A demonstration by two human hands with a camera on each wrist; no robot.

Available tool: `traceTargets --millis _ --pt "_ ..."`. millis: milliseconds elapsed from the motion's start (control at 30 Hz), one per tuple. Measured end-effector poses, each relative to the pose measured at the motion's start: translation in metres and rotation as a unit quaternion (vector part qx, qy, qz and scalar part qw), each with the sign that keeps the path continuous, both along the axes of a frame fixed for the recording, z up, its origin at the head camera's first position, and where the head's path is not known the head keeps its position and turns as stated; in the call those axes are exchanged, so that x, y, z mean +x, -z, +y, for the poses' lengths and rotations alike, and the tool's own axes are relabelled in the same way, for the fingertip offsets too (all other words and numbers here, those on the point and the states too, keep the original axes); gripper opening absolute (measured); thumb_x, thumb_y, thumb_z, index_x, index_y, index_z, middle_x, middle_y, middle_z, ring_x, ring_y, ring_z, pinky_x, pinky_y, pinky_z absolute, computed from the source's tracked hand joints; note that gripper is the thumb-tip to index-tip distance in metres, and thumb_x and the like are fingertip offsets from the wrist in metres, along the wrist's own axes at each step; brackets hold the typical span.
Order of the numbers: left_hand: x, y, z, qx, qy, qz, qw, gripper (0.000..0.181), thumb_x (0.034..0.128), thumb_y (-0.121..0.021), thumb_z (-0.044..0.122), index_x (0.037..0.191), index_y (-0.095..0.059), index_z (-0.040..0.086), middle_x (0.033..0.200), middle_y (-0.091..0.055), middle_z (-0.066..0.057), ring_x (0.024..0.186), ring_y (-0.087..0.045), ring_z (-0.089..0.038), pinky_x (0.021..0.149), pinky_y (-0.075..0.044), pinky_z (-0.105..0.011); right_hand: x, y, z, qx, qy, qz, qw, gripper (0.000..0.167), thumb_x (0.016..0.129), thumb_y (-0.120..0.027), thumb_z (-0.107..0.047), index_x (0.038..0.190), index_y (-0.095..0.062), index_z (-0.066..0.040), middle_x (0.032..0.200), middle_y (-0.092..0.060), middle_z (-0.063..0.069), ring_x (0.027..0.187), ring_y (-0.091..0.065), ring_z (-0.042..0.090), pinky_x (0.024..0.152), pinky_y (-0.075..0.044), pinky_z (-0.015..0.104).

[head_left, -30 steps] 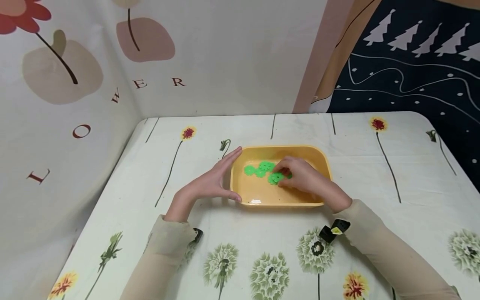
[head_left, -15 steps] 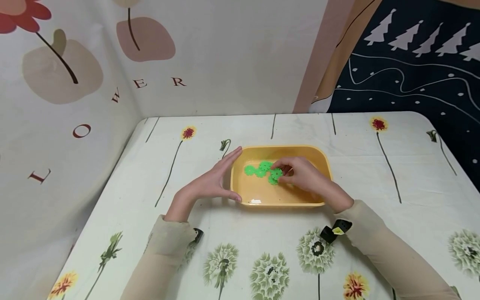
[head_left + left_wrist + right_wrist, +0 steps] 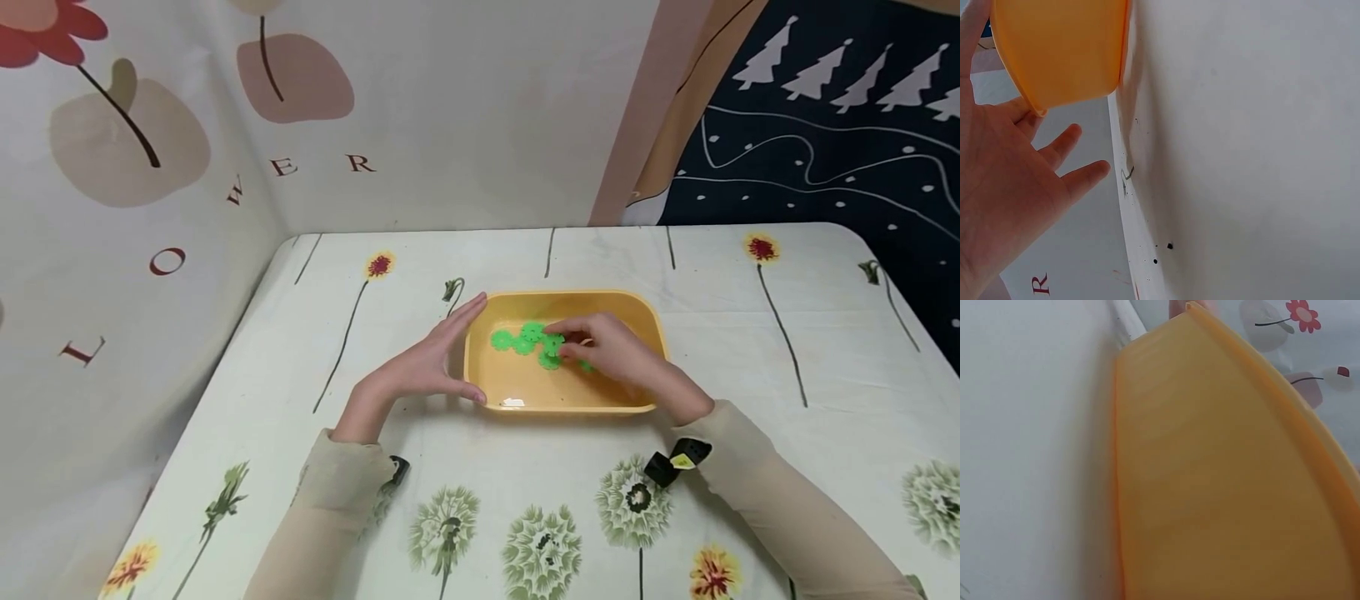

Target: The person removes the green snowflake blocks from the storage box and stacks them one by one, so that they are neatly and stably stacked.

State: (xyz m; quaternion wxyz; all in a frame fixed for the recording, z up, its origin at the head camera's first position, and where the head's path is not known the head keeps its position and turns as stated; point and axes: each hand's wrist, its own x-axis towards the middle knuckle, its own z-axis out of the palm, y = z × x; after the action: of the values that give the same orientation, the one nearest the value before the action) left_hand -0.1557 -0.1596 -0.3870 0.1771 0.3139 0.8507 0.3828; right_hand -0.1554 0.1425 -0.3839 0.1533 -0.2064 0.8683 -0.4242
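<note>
left hand (image 3: 423,362): grip stood apart, touching the left end of the yellow tray (image 3: 570,392)
right hand (image 3: 617,352): grip pinched 1 green notched disc (image 3: 553,342)
other green discs (image 3: 522,344): lay inside the tray

The right hand (image 3: 618,354) hides part of the yellow tray (image 3: 570,398), and 1 green piece (image 3: 587,366) just peeks out under it. The other green pieces (image 3: 523,344) overlap, too small to count. The left wrist view cuts off the tray's top and some of the left hand (image 3: 1010,175). The right wrist view looks blurry.
</note>
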Motion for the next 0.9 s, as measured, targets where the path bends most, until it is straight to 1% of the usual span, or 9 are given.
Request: traceTargets --millis 133,200,267,333,400,500,667,767,900 --pt "0.000 0.000 0.001 -0.002 -0.001 -0.001 1.0000 0.135 0.0632 -0.083 0.066 0.162 -0.003 0.021 0.170 0.005 0.003 0.158 0.002 -0.024 0.124 -0.013 -0.061 0.001 -0.002 0.002 -0.022 0.012 -0.005 0.9997 0.033 0.093 -0.066 -0.002 0.127 -0.067 -0.003 0.097 -0.071 0.013 0.088 -0.066 0.020 0.067 -0.052 0.020" --pt "0.001 -0.001 0.002 -0.002 -0.002 -0.001 1.0000 0.136 0.0626 -0.081 0.069 0.162 -0.003 0.021 0.170 0.005 0.002 0.158 0.002 -0.024 0.124 -0.013 -0.061 0.001 -0.003 0.004 -0.032 0.014 0.003 0.9994 0.033 0.093 -0.067 -0.001 0.126 -0.067 -0.003 0.097 -0.071 0.014 0.088 -0.067 0.021 0.070 -0.053 0.020" --pt "0.001 -0.001 0.002 -0.003 -0.003 -0.002 1.0000 0.137 0.0616 -0.080 0.071 0.162 -0.003 0.020 0.170 0.005 0.004 0.158 0.002 -0.024 0.124 -0.013 -0.060 0.001 -0.005 0.006 -0.041 0.016 0.008 0.9990 0.033 0.092 -0.068 -0.001 0.125 -0.066 -0.001 0.097 -0.071 0.015 0.087 -0.068 0.023 0.072 -0.054 0.021" --pt "0.001 -0.001 0.002 -0.005 -0.003 -0.001 1.0000 0.137 0.0618 -0.080 0.070 0.162 -0.003 0.020 0.170 0.005 0.003 0.158 0.001 -0.024 0.124 -0.013 -0.060 0.001 -0.007 0.007 -0.057 0.018 -0.002 0.9982 0.033 0.092 -0.067 0.000 0.125 -0.065 0.001 0.097 -0.071 0.018 0.086 -0.069 0.026 0.073 -0.056 0.024" --pt "0.001 -0.002 0.002 -0.006 -0.004 -0.002 1.0000 0.136 0.0631 -0.083 0.066 0.162 -0.002 0.020 0.170 0.005 0.002 0.158 0.001 -0.024 0.125 -0.014 -0.059 0.001 -0.010 0.009 -0.068 0.023 -0.012 0.9974 0.031 0.093 -0.066 0.001 0.123 -0.063 0.004 0.097 -0.071 0.020 0.085 -0.070 0.026 0.074 -0.058 0.028" --pt "0.001 -0.002 0.002 -0.009 -0.006 -0.002 0.9999 0.135 0.0643 -0.086 0.059 0.162 -0.002 0.021 0.170 0.004 0.000 0.158 0.001 -0.024 0.124 -0.014 -0.060 0.002 -0.015 0.010 -0.082 0.032 -0.020 0.9959 0.023 0.093 -0.065 0.002 0.115 -0.062 0.007 0.097 -0.070 0.022 0.084 -0.071 0.030 0.076 -0.061 0.035" --pt "0.000 -0.001 0.001 -0.011 -0.006 0.000 0.9999 0.134 0.0646 -0.086 0.059 0.162 -0.003 0.021 0.170 0.004 -0.001 0.158 0.001 -0.025 0.124 -0.015 -0.061 0.001 -0.022 0.017 -0.080 0.053 -0.023 0.9951 0.011 0.093 -0.067 -0.002 0.104 -0.065 0.003 0.095 -0.072 0.019 0.086 -0.073 0.034 0.079 -0.061 0.040" --pt "0.001 -0.001 0.001 -0.011 -0.006 0.000 0.9999 0.134 0.0647 -0.087 0.058 0.162 -0.003 0.021 0.170 0.004 0.001 0.158 0.001 -0.024 0.124 -0.015 -0.060 0.001 -0.026 0.022 -0.081 0.062 -0.020 0.9946 0.011 0.093 -0.067 -0.003 0.103 -0.068 0.002 0.095 -0.073 0.019 0.084 -0.074 0.032 0.079 -0.062 0.040" --pt "0.001 -0.003 0.001 -0.012 -0.008 -0.001 0.9999 0.134 0.0644 -0.088 0.057 0.162 -0.003 0.019 0.170 0.004 0.003 0.158 0.001 -0.024 0.124 -0.015 -0.060 -0.001 -0.031 0.031 -0.076 0.071 -0.009 0.9946 0.015 0.095 -0.065 -0.005 0.108 -0.069 0.002 0.098 -0.074 0.021 0.083 -0.075 0.024 0.078 -0.063 0.037"
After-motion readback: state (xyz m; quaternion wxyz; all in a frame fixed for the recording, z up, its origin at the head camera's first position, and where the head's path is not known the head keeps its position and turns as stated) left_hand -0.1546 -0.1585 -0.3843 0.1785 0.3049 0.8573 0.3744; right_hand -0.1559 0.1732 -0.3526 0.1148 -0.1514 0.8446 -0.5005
